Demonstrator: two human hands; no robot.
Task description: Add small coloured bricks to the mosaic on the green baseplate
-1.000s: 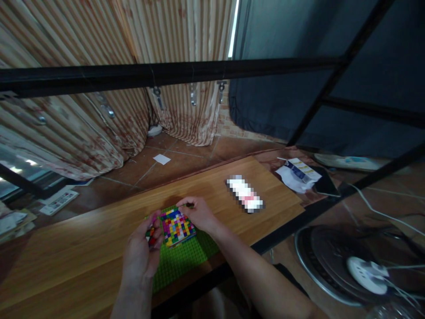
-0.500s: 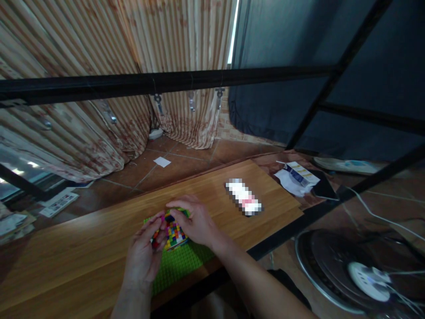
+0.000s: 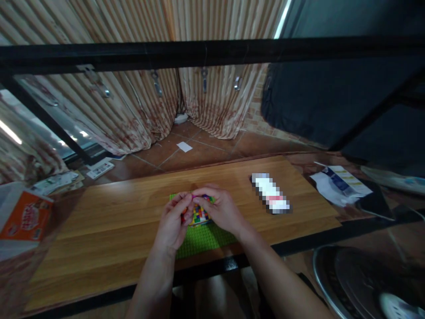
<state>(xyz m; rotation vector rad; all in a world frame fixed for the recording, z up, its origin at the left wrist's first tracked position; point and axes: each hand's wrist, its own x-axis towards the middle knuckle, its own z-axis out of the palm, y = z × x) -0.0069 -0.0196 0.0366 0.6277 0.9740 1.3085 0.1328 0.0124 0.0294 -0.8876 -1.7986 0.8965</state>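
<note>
The forearms point(image 3: 155, 275) and hands point(image 3: 173, 221) are bare.

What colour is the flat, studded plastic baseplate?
The flat, studded plastic baseplate is green; head view.

My left grip point(image 3: 173, 221) curls around some red bricks point(image 3: 183, 217) — mostly out of sight, so their count escapes me. The pink piece point(image 3: 194, 195), where both grips meet, is too small to make out. My right grip point(image 3: 226, 210) covers part of the coloured brick panel point(image 3: 201, 215). Pixelation blots out the phone point(image 3: 270, 193) screen, and the left edge cuts off the orange-and-white box point(image 3: 28, 215).
</note>
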